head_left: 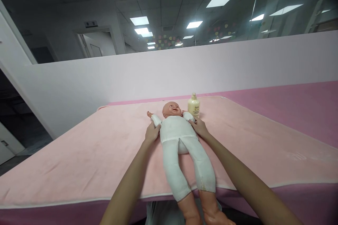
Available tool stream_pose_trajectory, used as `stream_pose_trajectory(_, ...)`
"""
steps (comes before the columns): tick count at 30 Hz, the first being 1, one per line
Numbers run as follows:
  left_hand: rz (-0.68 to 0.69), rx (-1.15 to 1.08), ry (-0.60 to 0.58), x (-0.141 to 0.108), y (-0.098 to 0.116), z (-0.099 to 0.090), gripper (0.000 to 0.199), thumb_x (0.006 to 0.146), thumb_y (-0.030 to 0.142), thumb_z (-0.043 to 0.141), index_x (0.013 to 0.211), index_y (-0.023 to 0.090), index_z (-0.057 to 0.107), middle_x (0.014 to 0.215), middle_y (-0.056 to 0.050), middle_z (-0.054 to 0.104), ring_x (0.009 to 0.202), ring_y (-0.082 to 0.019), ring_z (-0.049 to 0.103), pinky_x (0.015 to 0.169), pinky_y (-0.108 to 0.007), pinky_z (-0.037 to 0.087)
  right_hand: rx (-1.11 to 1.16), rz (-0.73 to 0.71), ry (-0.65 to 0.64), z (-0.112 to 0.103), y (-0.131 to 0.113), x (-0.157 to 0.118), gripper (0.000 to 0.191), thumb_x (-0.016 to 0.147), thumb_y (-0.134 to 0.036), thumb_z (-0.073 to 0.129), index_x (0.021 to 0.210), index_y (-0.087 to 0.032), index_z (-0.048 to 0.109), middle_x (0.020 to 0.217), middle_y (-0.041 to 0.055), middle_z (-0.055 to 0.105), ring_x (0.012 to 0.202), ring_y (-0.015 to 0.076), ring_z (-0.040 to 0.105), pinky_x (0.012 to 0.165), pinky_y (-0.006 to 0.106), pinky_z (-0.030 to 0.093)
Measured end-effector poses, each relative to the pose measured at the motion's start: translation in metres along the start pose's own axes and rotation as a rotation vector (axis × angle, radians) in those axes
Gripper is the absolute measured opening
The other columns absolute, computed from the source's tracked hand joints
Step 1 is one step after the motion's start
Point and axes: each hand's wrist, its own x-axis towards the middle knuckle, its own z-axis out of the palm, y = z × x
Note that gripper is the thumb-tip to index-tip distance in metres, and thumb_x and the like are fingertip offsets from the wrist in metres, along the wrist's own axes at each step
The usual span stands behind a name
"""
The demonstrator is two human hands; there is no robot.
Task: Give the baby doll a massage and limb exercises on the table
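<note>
A baby doll (174,126) with a white cloth body lies on its back, its bald head toward the far wall and its bare plastic feet hanging over the near table edge. My left hand (152,132) is closed around the doll's arm on the left, near the shoulder. On the other side my right hand (200,127) grips the other arm, thumb on top; some of its fingers are hidden beneath. Just beyond my right hand stands a pale yellow pump bottle (194,106), upright beside the doll's head.
A peach-pink towel (105,154) with a pale border covers much of the pink table surface (295,102). Behind it rises a low white wall (158,74) topped by a glass window (185,17). My lap shows below the near edge.
</note>
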Motion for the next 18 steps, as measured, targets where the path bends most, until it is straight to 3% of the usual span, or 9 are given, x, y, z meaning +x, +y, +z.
stream_pose_trajectory(4,0.056,0.158,0.018,-0.003,0.003,0.0,0.039,0.08,0.041,0.045,0.109,0.017,0.054,0.103,-0.014,0.064,0.092,-0.029,0.058,0.072,-0.033,0.04,-0.02,-0.011,-0.001,0.0,0.001,-0.001,0.043,0.078,-0.036,0.052,0.117,-0.019,0.061,0.102,0.0085,0.066,0.085,0.0201,0.059,0.077,0.03,0.044)
stream_pose_trajectory(12,0.13,0.215,-0.044,-0.009,0.008,-0.003,0.046,0.082,0.034,0.04,0.126,0.021,0.044,0.11,-0.011,0.062,0.097,-0.027,0.057,0.075,-0.033,0.041,-0.008,-0.02,-0.013,0.001,-0.002,-0.004,0.044,0.08,-0.038,0.049,0.119,-0.018,0.058,0.108,0.0093,0.064,0.094,0.0224,0.058,0.079,0.031,0.043)
stream_pose_trajectory(18,-0.074,0.424,0.01,-0.006,0.015,-0.003,0.051,0.082,0.044,0.035,0.127,0.022,0.045,0.115,-0.017,0.053,0.099,-0.032,0.056,0.077,-0.039,0.041,0.0,-0.007,-0.002,0.001,-0.006,-0.004,0.043,0.079,-0.035,0.052,0.119,-0.019,0.058,0.107,0.0088,0.065,0.095,0.0229,0.058,0.08,0.032,0.043)
